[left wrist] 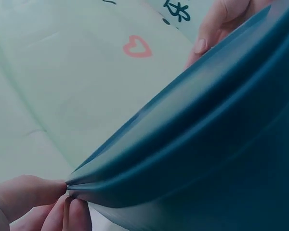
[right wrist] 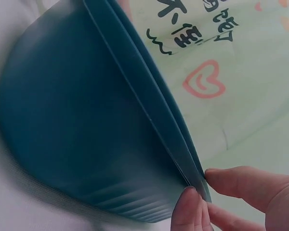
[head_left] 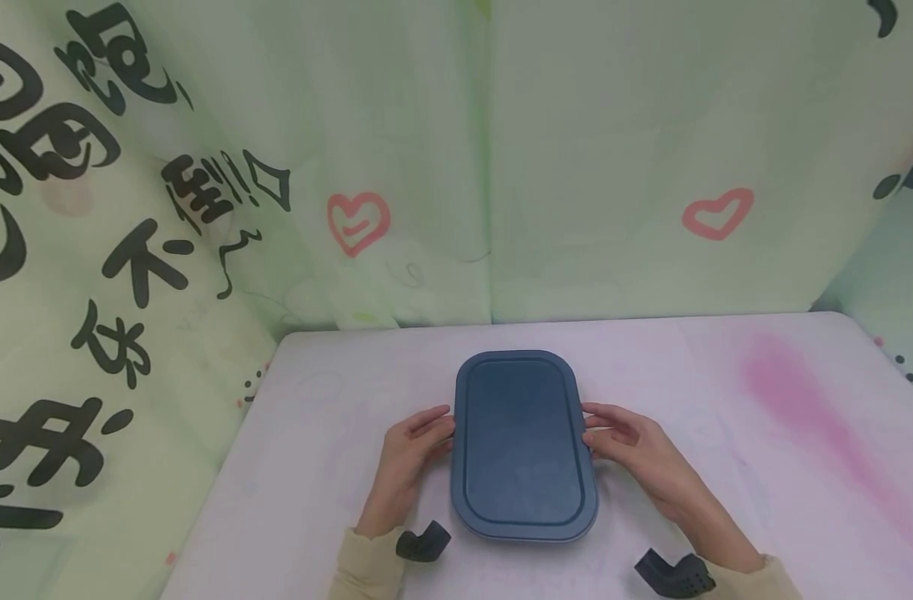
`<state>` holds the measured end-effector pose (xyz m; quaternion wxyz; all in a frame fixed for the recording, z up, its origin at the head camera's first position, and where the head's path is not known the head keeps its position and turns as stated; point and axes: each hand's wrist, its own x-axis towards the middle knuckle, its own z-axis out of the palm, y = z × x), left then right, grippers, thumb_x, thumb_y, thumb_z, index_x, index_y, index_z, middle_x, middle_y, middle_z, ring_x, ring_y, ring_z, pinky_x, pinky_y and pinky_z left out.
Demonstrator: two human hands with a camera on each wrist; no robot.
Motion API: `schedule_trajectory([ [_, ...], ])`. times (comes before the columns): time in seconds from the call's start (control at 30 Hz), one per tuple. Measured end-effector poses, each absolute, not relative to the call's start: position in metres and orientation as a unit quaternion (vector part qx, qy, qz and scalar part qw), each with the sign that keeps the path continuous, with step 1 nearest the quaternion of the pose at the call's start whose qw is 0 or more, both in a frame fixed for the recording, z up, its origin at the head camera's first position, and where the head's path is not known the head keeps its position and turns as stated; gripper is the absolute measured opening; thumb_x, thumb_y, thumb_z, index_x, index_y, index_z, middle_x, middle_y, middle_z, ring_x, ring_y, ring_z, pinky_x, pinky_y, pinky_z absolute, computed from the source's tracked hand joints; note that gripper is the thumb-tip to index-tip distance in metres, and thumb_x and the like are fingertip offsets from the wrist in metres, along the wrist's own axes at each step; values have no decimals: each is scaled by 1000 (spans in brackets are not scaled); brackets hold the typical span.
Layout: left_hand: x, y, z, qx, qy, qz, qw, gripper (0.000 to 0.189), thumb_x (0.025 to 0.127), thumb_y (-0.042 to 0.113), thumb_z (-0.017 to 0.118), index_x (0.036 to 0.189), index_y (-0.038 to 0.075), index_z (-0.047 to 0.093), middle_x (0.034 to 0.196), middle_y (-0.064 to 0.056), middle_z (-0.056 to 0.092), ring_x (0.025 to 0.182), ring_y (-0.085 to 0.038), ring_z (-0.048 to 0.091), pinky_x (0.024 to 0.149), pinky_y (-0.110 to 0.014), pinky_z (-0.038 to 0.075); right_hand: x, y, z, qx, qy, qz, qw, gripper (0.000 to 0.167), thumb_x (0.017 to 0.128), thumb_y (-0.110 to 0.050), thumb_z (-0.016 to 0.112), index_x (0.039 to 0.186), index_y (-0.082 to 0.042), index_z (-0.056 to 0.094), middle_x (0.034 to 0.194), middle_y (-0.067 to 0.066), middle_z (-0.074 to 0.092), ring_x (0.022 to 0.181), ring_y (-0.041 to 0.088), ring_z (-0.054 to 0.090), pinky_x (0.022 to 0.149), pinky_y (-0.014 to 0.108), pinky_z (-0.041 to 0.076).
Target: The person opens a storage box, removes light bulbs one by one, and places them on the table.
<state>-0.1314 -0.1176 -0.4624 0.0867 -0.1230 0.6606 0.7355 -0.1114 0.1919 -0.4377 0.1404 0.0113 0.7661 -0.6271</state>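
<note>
A dark blue lidded container (head_left: 527, 475), long and with rounded corners, sits upright on the table. Its lid (head_left: 522, 417) has a shallow groove running round the top. On the left edge, my left hand (head_left: 413, 457) pinches the rim between thumb and fingers. My right hand (head_left: 644, 457) does the same on the opposite edge. The right wrist view shows the thumb above and fingertips (right wrist: 188, 202) below the lid's edge, with the smooth container wall (right wrist: 72, 106) beside them. In the left wrist view the left fingers (left wrist: 79, 211) press under the rim. The container's inside is hidden.
The white table (head_left: 328, 392) has a pink stain (head_left: 809, 408) on its right side. A pale green curtain (head_left: 576, 150) with hearts and black lettering hangs behind and to the left. Black wrist devices (head_left: 423, 542) sit at both cream sleeves (head_left: 366, 567).
</note>
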Motion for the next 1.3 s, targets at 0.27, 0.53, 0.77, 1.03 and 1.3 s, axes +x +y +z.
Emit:
schedule_trajectory([
  [0.27, -127, -113, -459, -130, 652, 744, 62, 49, 85, 19, 79, 127, -2, 63, 107, -10, 73, 89, -11, 70, 86, -29, 58, -111, 192, -437, 9, 771, -619, 149, 67, 94, -30, 69, 149, -4, 41, 133, 20, 59, 103, 8, 66, 90, 21, 52],
  [0.53, -126, -117, -457, -125, 665, 733, 61, 46, 86, 19, 78, 126, -1, 65, 106, -10, 72, 90, -12, 69, 85, -29, 58, -112, 189, -436, -2, 769, -623, 141, 66, 94, -27, 69, 149, -3, 41, 132, 21, 59, 102, 8, 66, 90, 20, 52],
  [0.77, -124, -117, -454, -122, 680, 721, 49, 41, 88, 17, 76, 124, -1, 66, 110, -13, 72, 91, -13, 70, 85, -29, 59, -110, 189, -430, -10, 768, -626, 136, 66, 94, -27, 69, 149, -2, 41, 133, 21, 57, 102, 5, 65, 90, 19, 52],
  [1.03, -126, -117, -452, -98, 674, 730, 49, 42, 88, 18, 76, 124, -1, 66, 113, -15, 71, 93, -14, 70, 86, -32, 59, -110, 193, -426, -18, 769, -621, 150, 67, 94, -29, 69, 149, -3, 41, 138, 21, 55, 105, 8, 66, 94, 22, 50],
  [1.3, -126, -126, -448, -79, 662, 740, 85, 48, 88, 23, 76, 129, 2, 63, 122, -13, 69, 104, -17, 68, 90, -32, 57, -110, 190, -424, -16, 775, -614, 147, 67, 94, -29, 69, 150, -5, 41, 138, 20, 55, 110, 12, 65, 101, 33, 50],
])
